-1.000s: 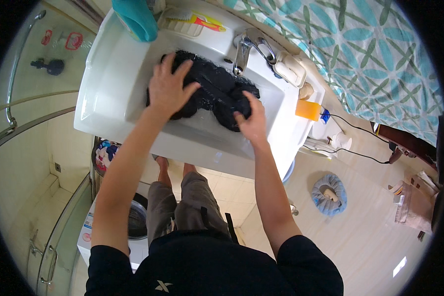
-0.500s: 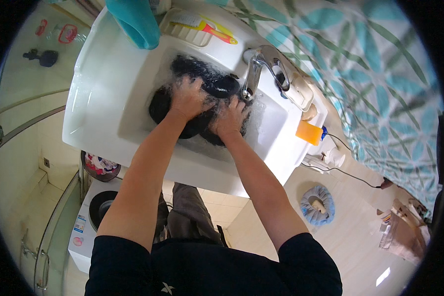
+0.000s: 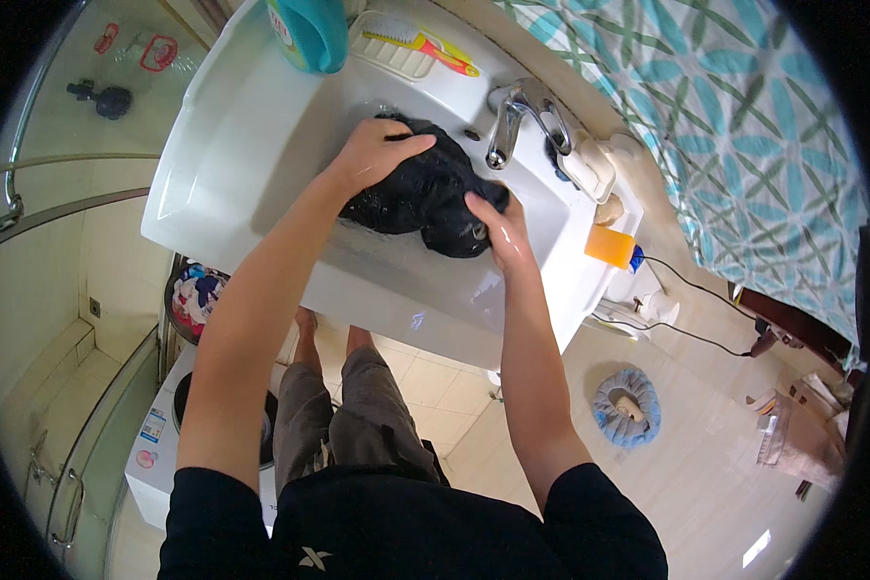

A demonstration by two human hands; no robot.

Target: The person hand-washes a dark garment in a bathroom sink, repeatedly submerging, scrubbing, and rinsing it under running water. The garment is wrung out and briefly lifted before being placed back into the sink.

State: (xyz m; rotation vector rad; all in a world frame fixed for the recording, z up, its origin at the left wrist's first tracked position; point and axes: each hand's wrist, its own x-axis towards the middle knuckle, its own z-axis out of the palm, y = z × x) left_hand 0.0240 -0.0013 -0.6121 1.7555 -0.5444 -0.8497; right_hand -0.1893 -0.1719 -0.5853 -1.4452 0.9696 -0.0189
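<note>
A wet, bunched black garment (image 3: pixel 420 188) is lifted partly out of the water in the white washbasin (image 3: pixel 198 184). My left hand (image 3: pixel 377 155) grips its upper left side, thumb across the top of the cloth. On the other end my right hand (image 3: pixel 505 230) is closed, its thumb on top and its fingers mostly hidden behind the fabric. A small round shiny piece, perhaps a button, shows on the cloth beside my right thumb. Behind the garment stands the chrome faucet (image 3: pixel 520 121), with no stream visible from its spout.
On the basin's back ledge are a teal bottle (image 3: pixel 309 34) and a scrub brush (image 3: pixel 420 43) with a yellow-orange handle on a soap tray. An orange block (image 3: pixel 610 247) sits at the right corner. A patterned curtain (image 3: pixel 677 116) hangs to the right; a basket of clothes (image 3: pixel 198 295) is at lower left.
Both hands have come up from pressing the garment down in the water and now hold it raised. My right hand has moved rightward. The splashing has calmed.
</note>
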